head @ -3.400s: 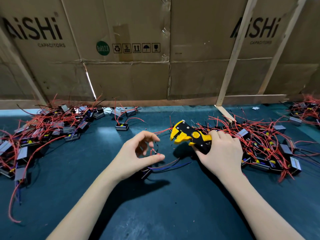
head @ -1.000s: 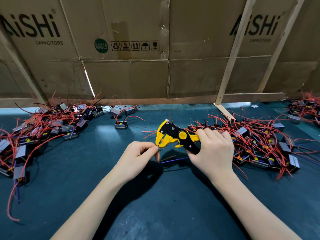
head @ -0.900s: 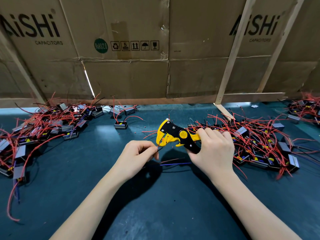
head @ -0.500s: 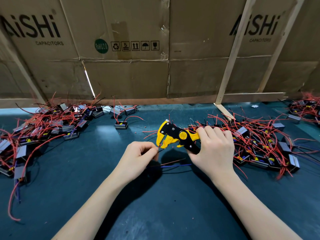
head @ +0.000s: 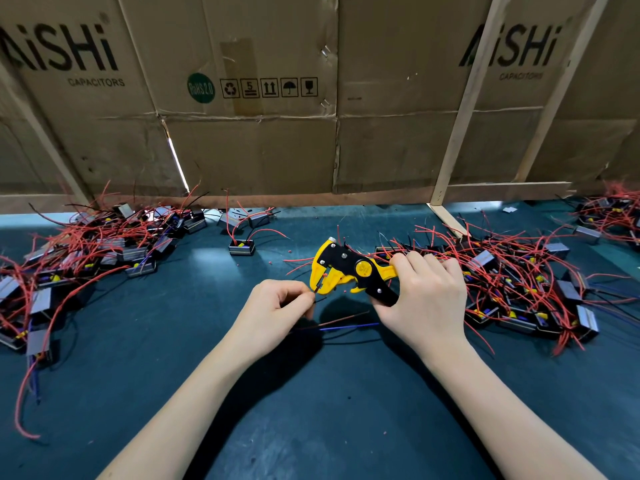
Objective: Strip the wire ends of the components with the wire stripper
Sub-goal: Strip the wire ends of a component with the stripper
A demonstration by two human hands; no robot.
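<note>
one wire stripper, two hands, three heaps of red-wired components, one lone component between heaps.

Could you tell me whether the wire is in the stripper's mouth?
In: the wire pinched by the left hand reaches into the stripper.

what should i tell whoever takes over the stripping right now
Left hand: pinches a thin wire, its tip at the stripper's mouth.
Right hand: grips the stripper by its handles, head pointing left.
The component that wire belongs to is hidden under the left hand; its other leads trail right on the mat.
Piles of components lie to the left and right; which pile is finished cannot be told.
Done: bits of red insulation on the mat suggest earlier strips.
Left: probably squeeze to strip this end, then the other leads and remaining components.
</note>
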